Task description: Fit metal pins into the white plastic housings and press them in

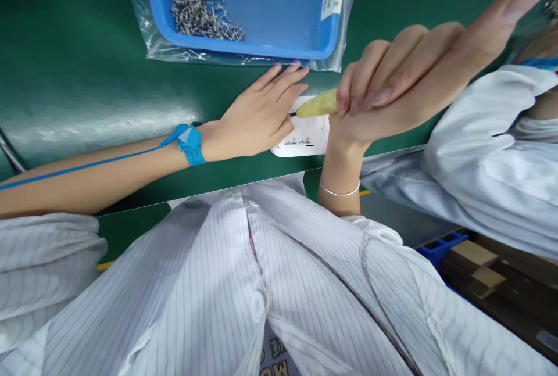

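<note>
Fingers of right hand [370, 103] wrapped around yellow-handled screwdriver [317, 105], tip at white part [305, 138]; left hand [257, 117] flat, steadying. Fastening under way; next, likely another screw from blue tray [244, 45].

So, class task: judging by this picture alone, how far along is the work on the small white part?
Done: nothing can be confirmed. In hand: the left hand steadies the white part while the right hand points a yellow-handled tool at it. Left: many small metal pieces remain in the blue tray.
</note>
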The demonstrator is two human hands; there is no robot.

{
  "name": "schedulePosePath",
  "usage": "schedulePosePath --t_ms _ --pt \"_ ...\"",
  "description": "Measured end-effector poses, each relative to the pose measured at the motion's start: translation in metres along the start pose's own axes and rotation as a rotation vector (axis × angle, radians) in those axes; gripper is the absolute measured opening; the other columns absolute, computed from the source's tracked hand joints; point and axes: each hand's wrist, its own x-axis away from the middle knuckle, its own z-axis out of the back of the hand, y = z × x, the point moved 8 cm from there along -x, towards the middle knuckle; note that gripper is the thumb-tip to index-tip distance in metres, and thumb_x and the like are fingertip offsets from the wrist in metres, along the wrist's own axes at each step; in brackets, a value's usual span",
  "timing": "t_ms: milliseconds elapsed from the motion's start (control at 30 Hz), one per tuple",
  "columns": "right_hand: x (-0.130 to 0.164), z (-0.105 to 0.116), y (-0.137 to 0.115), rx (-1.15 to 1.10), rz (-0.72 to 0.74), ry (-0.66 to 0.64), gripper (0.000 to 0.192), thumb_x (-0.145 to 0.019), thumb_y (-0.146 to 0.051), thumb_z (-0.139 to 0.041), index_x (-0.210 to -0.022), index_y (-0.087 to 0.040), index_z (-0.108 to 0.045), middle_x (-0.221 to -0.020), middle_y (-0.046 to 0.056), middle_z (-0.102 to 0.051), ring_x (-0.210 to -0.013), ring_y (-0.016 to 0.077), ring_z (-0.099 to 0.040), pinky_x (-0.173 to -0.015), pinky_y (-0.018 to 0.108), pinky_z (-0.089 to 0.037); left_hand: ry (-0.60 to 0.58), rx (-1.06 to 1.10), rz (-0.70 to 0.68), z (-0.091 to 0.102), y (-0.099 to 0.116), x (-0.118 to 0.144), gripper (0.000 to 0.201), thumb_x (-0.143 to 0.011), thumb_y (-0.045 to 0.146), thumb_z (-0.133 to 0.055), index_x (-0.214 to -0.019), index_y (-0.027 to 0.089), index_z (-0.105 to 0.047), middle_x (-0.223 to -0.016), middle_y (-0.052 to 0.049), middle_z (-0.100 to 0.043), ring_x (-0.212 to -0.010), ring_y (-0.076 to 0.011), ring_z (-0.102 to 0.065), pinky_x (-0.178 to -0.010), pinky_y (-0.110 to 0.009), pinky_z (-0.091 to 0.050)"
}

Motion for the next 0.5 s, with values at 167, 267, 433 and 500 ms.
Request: schedulePosePath --t_ms 167,267,433,500 --pt "0.015 -0.038 0.030 -0.072 -0.037 -0.467 0.081 -0.094 -0.077 -0.007 -0.131 -0.033 -0.065 -0.075 0.008 -0.051 -0.101 0.0296 -0.070 -0.062 0.031 -0.056 -0.044 -0.059 -0.005 -0.003 0.000 -0.001 0.061 -0.090 0.025 -0.045 -0.147 0.006 -0.040 -0.162 -0.014 -0.031 -0.155 -0.0320 -0.020 -0.130 -0.052 -0.013" --pt "0.006 -0.023 0.016 -0.057 -0.066 -0.221 0.092 -0.093 -0.072 0.009 -0.140 -0.028 -0.058 -0.074 0.007 -0.048 -0.096 0.0259 -0.071 -0.063 0.029 -0.056 -0.058 -0.069 0.002 -0.003 0.001 -0.001 0.062 -0.089 0.026 -0.045 -0.148 0.006 -0.041 -0.163 -0.015 -0.030 -0.155 -0.0325 -0.020 -0.130 -0.052 -0.013" --pt "-0.019 -0.001 0.001 -0.018 0.035 -0.055 0.105 -0.088 -0.069 0.023 -0.144 -0.024 -0.053 -0.074 0.006 -0.045 -0.077 0.0174 -0.069 -0.064 0.029 -0.053 -0.047 -0.046 -0.010 -0.001 0.003 0.000 0.061 -0.089 0.022 -0.045 -0.149 0.014 -0.041 -0.162 -0.009 -0.033 -0.155 -0.0314 -0.020 -0.129 -0.056 -0.016" --pt "-0.017 -0.021 0.022 -0.097 0.036 -0.367 0.094 -0.092 -0.073 0.008 -0.131 -0.028 -0.064 -0.074 0.006 -0.048 -0.081 0.0194 -0.070 -0.065 0.031 -0.052 -0.050 -0.047 -0.009 -0.001 0.003 0.000 0.060 -0.090 0.024 -0.046 -0.149 0.018 -0.041 -0.162 -0.007 -0.033 -0.155 -0.0301 -0.020 -0.129 -0.055 -0.016"
